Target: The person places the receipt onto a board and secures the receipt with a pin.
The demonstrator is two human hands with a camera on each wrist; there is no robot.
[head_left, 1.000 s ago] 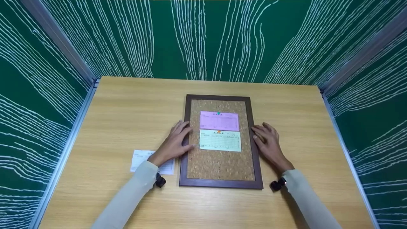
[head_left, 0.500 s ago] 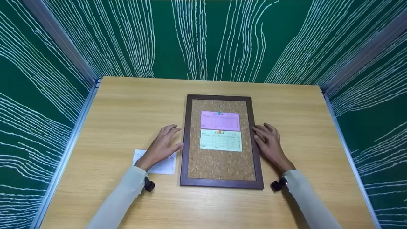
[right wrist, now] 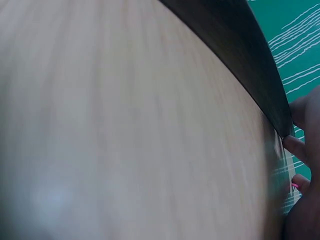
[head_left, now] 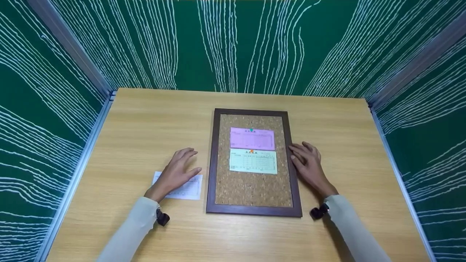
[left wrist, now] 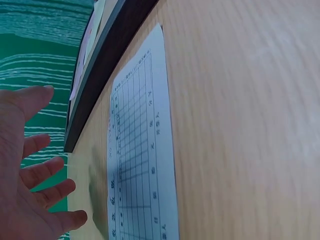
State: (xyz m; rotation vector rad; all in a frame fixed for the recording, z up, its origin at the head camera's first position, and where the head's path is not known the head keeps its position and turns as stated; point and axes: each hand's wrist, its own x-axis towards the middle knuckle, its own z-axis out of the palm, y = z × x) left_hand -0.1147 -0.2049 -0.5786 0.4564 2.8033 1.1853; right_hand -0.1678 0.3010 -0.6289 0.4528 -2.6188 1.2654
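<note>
In the head view a corkboard (head_left: 251,189) in a dark brown frame lies flat on the table. A pink slip (head_left: 252,138) hangs from a green pushpin (head_left: 251,130). Below it, a pale green slip (head_left: 253,161) has an orange pushpin (head_left: 252,150). My left hand (head_left: 174,174) hovers apart from the board, fingers spread, over a loose white printed slip (left wrist: 137,150). Fingertips of my right hand (head_left: 307,163) touch the frame's right side. Close to one of those fingers, the right wrist view shows a small pink thing (right wrist: 295,185), too small to identify.
A light wooden table (head_left: 153,127) carries everything. Green walls with white wavy lines (head_left: 240,47) stand behind it and at both sides, with metal posts at the corners. Bare wood surrounds the board.
My left hand has let go of the frame's left side and drawn back to the left, over the white slip. The right hand and the board stay in place.
</note>
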